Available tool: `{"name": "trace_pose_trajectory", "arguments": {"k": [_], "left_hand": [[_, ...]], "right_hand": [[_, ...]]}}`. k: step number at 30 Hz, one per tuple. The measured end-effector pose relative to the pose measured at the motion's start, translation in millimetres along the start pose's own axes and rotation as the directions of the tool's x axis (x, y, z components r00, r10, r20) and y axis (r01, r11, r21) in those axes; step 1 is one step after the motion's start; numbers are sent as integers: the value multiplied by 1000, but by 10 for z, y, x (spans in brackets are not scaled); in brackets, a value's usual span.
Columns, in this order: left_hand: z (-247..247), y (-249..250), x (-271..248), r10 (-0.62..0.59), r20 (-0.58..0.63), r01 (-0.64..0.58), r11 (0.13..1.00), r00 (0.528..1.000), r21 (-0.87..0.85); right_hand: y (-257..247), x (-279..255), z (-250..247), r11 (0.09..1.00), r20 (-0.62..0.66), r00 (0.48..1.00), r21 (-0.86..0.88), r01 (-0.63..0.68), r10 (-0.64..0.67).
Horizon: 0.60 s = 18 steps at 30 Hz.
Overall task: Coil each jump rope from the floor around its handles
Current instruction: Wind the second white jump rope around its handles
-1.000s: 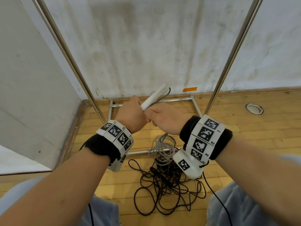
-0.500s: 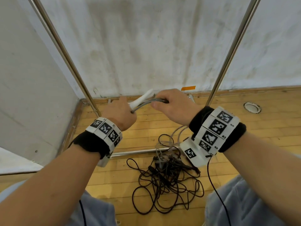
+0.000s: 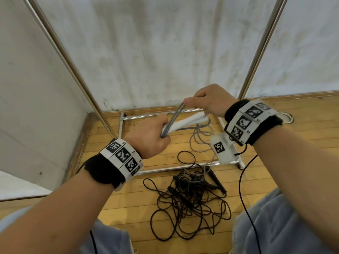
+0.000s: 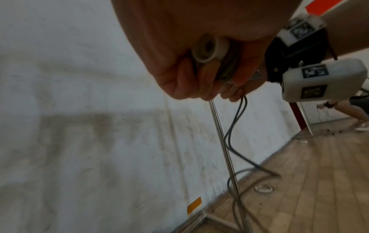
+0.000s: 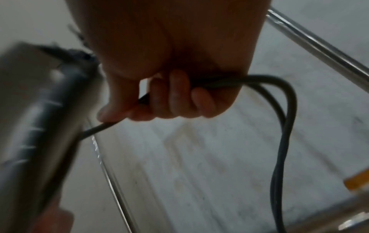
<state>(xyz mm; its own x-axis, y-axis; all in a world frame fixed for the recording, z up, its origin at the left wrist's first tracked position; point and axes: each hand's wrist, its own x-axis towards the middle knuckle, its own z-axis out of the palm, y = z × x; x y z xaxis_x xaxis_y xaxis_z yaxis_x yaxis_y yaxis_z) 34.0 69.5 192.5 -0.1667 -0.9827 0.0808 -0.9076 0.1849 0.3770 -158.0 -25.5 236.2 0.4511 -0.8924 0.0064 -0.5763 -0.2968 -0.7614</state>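
Observation:
My left hand [image 3: 152, 136] grips the white handles [image 3: 190, 121] of a grey jump rope, held level and pointing right; their round end [image 4: 207, 50] shows inside the fist in the left wrist view. My right hand [image 3: 207, 102] is raised above the handles' far end and pinches a doubled grey cord [image 3: 175, 118] that runs taut down to the left fist. Its fingers [image 5: 175, 97] curl round the cord [image 5: 287, 126], which loops and hangs down. Loose grey cord [image 3: 200, 142] dangles toward the floor. A tangle of black jump rope [image 3: 187, 204] lies on the wooden floor below.
A chrome rack frame [image 3: 165, 169] stands on the floor by the white wall, with two slanted poles [image 3: 73, 70] rising left and right. A round floor socket [image 3: 286, 119] sits at the right. My knees in light blue trousers [image 3: 275, 226] are at the bottom.
My right hand has lifted up and to the right, drawing the grey cord taut over the handles. The left hand has tipped the handles from slanting up to nearly level.

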Motion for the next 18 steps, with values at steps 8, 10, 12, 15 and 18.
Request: {"name": "trace_pose_trajectory", "arguments": {"k": [8, 10, 12, 15, 18], "left_hand": [[-157, 188, -72, -26, -245, -48, 955, 969, -293], [-182, 202, -64, -63, -312, -51, 938, 948, -344], [-213, 205, -61, -98, -352, -47, 924, 931, -381], [-287, 195, -48, -161, -381, -37, 886, 910, -463], [-327, 191, -28, -211, -395, -24, 858, 894, -514]], "right_hand": [[40, 40, 252, 881, 120, 989, 455, -130, 83], [17, 26, 365, 878, 139, 985, 451, -159, 107], [7, -7, 490, 870, 169, 978, 456, -186, 121], [-41, -77, 656, 840, 262, 957, 484, -244, 126], [-84, -113, 733, 799, 354, 922, 503, -331, 160]]}}
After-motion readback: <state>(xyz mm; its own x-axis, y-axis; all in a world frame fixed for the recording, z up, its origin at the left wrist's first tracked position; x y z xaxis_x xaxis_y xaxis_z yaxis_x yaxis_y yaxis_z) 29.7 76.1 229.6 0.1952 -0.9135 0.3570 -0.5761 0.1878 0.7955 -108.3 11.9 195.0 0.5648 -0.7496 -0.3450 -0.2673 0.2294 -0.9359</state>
